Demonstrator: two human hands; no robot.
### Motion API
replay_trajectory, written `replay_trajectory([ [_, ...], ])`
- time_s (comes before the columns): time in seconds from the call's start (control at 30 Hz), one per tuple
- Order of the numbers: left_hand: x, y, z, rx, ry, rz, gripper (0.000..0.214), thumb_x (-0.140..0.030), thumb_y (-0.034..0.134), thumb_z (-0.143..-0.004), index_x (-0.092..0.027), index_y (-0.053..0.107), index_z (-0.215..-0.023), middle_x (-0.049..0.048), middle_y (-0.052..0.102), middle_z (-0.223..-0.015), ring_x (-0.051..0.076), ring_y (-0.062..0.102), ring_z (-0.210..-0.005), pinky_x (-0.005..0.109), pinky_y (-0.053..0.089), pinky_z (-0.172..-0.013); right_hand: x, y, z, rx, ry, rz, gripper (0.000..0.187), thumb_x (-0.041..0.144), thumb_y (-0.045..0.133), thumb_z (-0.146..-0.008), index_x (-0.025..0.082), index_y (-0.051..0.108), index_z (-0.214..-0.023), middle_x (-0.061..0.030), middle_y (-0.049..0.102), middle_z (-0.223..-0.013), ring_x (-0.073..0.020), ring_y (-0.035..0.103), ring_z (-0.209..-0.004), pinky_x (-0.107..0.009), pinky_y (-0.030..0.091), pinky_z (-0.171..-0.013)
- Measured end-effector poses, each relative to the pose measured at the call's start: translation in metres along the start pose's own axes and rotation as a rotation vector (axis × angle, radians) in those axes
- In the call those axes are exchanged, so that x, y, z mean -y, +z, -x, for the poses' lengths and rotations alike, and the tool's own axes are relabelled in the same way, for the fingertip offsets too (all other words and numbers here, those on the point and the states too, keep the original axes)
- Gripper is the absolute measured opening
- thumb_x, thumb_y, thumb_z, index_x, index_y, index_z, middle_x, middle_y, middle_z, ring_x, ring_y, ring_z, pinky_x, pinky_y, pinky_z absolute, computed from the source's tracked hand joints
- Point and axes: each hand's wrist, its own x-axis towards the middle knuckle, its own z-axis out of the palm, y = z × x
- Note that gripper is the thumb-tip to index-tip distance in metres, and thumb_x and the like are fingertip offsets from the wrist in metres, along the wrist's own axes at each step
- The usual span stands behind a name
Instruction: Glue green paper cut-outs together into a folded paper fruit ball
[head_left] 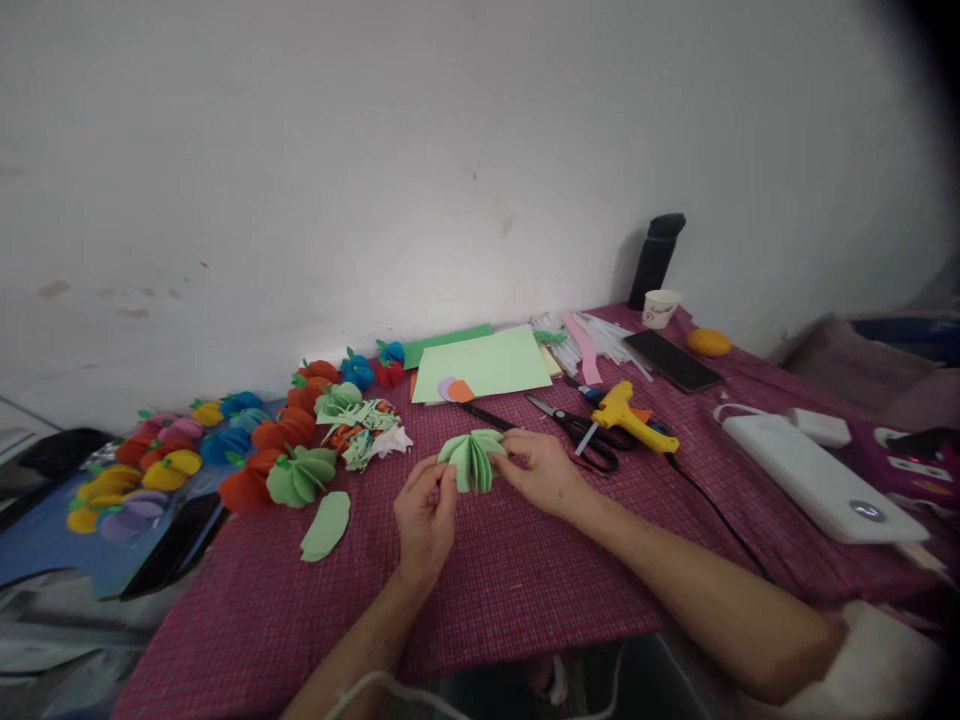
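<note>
A light green paper pumpkin (472, 458), its folded leaves fanned out, is held above the checked cloth between both hands. My left hand (426, 510) pinches its left edge between thumb and fingers. On the other side, the fingers of my right hand (546, 470) close on its right edge. To the left of my hands lies a flat stack of light green paper pieces (327, 527). Finished-looking green (301, 476) and orange paper pumpkins (250, 482) stand beyond it. Paper scraps (366, 434) are heaped behind my left hand.
Right of my hands lie black scissors (577, 430) and a yellow glue gun (630, 417) with its cord. Green paper sheets (484, 365) and glue sticks (607, 338) sit at the back. A white power bank (817, 475), phone (673, 360), paper cup (661, 309) and black bottle (655, 262) are at right.
</note>
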Motion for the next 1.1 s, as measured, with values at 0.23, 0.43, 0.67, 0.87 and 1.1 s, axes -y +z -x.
replay_trajectory([
  [0.23, 0.001, 0.0, 0.001, 0.023, 0.012, -0.013, 0.012, -0.021, 0.054, -0.081, -0.017, 0.065, -0.078, 0.004, 0.066, -0.085, 0.014, 0.061, -0.08, 0.024, 0.047, -0.073, 0.0, 0.001, 0.0, 0.001, 0.005, -0.006, 0.027, 0.02, 0.053, -0.083, 0.017, 0.054, -0.056, 0.0003, 0.055, -0.064, -0.0107, 0.052, -0.062, -0.022, 0.038, -0.059],
  [0.43, 0.0, -0.001, 0.001, 0.017, -0.015, -0.008, 0.012, -0.023, 0.056, -0.08, -0.018, 0.065, -0.074, 0.003, 0.066, -0.083, 0.014, 0.061, -0.078, 0.026, 0.047, -0.073, 0.001, 0.002, 0.001, 0.006, 0.015, -0.017, 0.025, 0.019, 0.053, -0.083, 0.017, 0.056, -0.058, -0.0006, 0.058, -0.067, -0.011, 0.054, -0.064, -0.022, 0.039, -0.061],
  [0.67, 0.007, 0.005, 0.008, -0.056, -0.043, 0.014, 0.007, -0.022, 0.059, -0.077, -0.018, 0.058, -0.082, -0.0004, 0.06, -0.073, 0.011, 0.059, -0.068, 0.024, 0.048, -0.067, 0.001, 0.0, -0.001, -0.014, -0.002, -0.018, 0.026, 0.018, 0.053, -0.083, 0.017, 0.055, -0.057, 0.0002, 0.056, -0.064, -0.0109, 0.053, -0.062, -0.022, 0.038, -0.059],
  [0.87, 0.008, 0.005, 0.008, -0.08, 0.109, -0.017, 0.013, -0.015, 0.054, -0.079, -0.019, 0.059, -0.09, 0.0052, 0.063, -0.095, 0.015, 0.061, -0.089, 0.028, 0.05, -0.078, 0.001, -0.001, 0.0, 0.008, 0.002, -0.002, 0.025, 0.019, 0.053, -0.083, 0.017, 0.056, -0.058, 0.0004, 0.056, -0.065, -0.0109, 0.053, -0.062, -0.022, 0.038, -0.059],
  [1.1, -0.002, -0.004, 0.003, 0.028, 0.144, -0.056, 0.019, -0.014, 0.05, -0.079, -0.017, 0.063, -0.093, 0.0071, 0.064, -0.096, 0.017, 0.06, -0.092, 0.031, 0.049, -0.081, 0.002, 0.0, 0.0, 0.009, 0.013, -0.003, 0.024, 0.019, 0.053, -0.083, 0.017, 0.058, -0.059, -0.0002, 0.058, -0.067, -0.0112, 0.053, -0.064, -0.022, 0.039, -0.062],
])
